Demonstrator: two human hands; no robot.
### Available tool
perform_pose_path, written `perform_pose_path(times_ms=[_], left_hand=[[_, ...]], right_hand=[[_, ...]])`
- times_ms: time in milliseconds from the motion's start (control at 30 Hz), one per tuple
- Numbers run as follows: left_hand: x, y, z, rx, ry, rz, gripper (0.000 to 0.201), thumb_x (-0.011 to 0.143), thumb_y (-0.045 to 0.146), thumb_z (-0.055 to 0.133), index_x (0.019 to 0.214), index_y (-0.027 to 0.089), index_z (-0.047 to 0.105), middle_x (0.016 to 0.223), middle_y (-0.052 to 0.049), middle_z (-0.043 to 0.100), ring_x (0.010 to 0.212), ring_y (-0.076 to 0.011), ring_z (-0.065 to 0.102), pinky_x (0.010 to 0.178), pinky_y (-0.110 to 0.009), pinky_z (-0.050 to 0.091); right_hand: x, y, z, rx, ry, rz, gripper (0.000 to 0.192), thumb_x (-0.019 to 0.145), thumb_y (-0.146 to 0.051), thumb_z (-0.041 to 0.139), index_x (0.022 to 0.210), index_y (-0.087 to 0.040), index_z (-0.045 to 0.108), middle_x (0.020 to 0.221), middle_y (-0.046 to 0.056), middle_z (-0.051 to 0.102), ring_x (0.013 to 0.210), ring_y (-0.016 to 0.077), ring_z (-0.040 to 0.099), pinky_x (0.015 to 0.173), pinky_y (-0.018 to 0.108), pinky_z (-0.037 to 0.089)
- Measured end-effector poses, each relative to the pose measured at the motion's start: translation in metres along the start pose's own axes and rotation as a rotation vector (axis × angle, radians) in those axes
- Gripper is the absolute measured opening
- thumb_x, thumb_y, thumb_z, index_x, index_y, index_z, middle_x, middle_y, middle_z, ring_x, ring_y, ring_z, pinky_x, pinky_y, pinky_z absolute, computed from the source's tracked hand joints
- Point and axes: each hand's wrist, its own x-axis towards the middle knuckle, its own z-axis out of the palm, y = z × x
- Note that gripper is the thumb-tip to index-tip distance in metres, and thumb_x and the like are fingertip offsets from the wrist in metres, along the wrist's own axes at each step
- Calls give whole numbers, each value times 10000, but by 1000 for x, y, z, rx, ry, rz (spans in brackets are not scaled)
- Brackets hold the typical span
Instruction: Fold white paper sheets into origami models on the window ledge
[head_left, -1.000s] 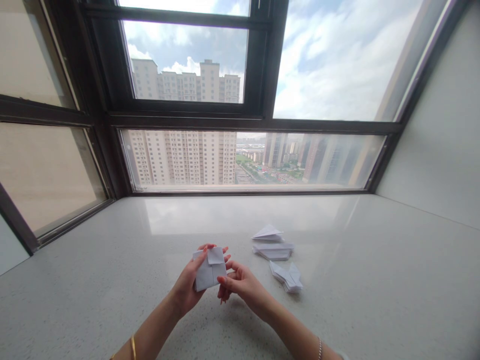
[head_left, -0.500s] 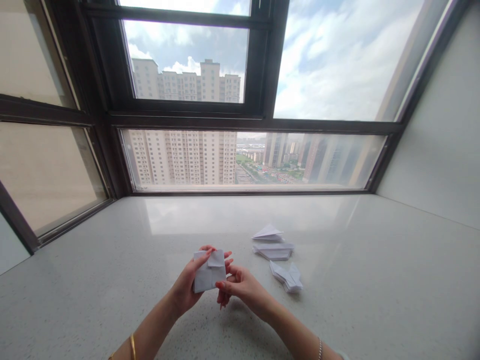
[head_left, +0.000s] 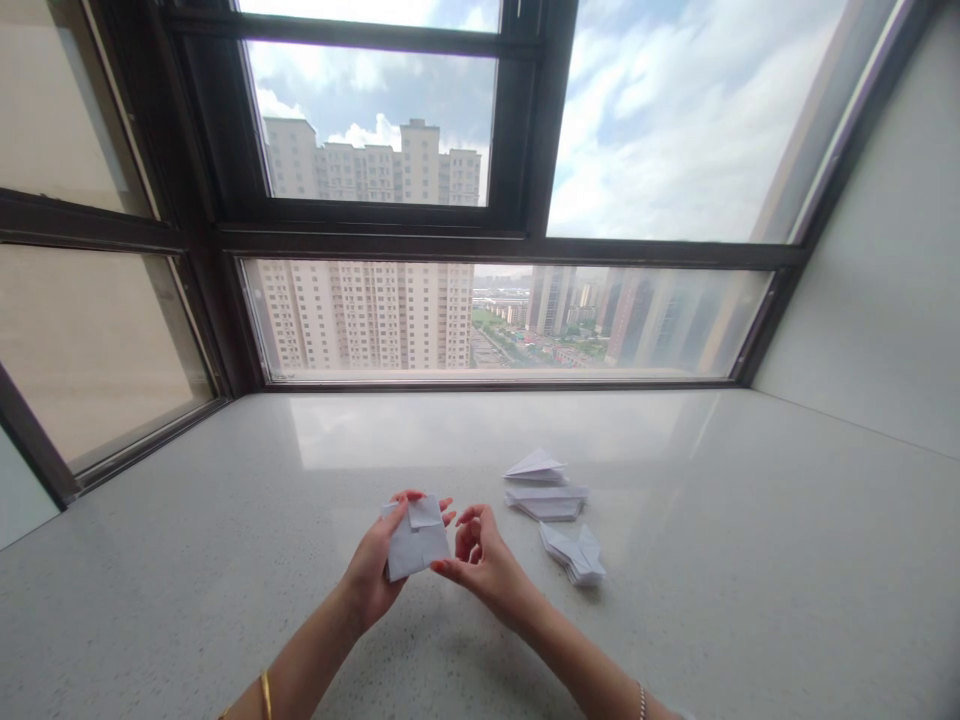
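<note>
Setting: pale speckled stone sill below a dark-framed window, high-rise blocks and cloudy sky outside.
Folded paper: small white piece, partly folded, a small flap turned down at its top; held upright above the sill, just in front of the body, clear of the stone.
Left hand: clamped on the paper from behind and the left, thumb on the near face, fingertips showing past the top edge.
Right hand: just beside the paper's right edge, thumb at its lower right corner, the other fingers curled and slightly apart; firm grip or light touch, cannot tell.
Finished pieces: two flat white folds stacked further back on the right, another nearer, well apart from the hands.
Wrists: gold bangle on the left, beaded bracelet on the right.
Risk, as a judgement: support comes mostly from one hand, so a loose pinch could let the flap spring open or the crease wander; a hard press off the line could set a crooked fold; a slip could drop the paper onto the sill.
</note>
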Motion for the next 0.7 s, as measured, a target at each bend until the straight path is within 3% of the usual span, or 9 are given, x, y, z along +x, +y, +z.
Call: perform_pose_path(times_ms=[100,233,333,533,700], left_hand=[[-1,-2,2,-14,-5,-1,114,781,273,496,865,201,473,1027,-103,615,952,-269,570,853,-437,392],[-3,-6,6,3,49,0,146,769,276,512,893,205,482,984,-84,631,921,-257,586,826,-411,417],[-4,-8,7,6,65,-24,166,765,273,519,915,207,495,954,-73,641,898,-245,596,794,-380,438],[-6,-13,8,50,116,-14,125,758,266,527,863,198,529,838,-33,645,779,-202,619,656,-286,475],[-8,-16,12,76,125,30,106,757,279,523,828,202,540,767,-6,643,703,-176,612,640,-279,471]], right_hand=[[-2,0,1,-72,9,-47,582,550,-440,695,933,-225,315,644,-77,385,524,81,381,495,210,345],[-5,-3,2,-213,-10,-120,886,501,-409,736,1180,-242,193,711,-44,417,601,118,419,559,251,383],[-5,-7,1,-287,-52,-113,1025,479,-389,750,1264,-245,107,798,0,483,661,151,463,595,282,399],[-6,-10,1,-270,-66,-119,1024,473,-293,759,1282,-245,135,1003,72,519,847,211,514,732,326,406],[-6,-8,0,-237,-99,-134,1025,484,-280,754,1293,-240,125,1090,104,503,963,240,493,797,350,388]])
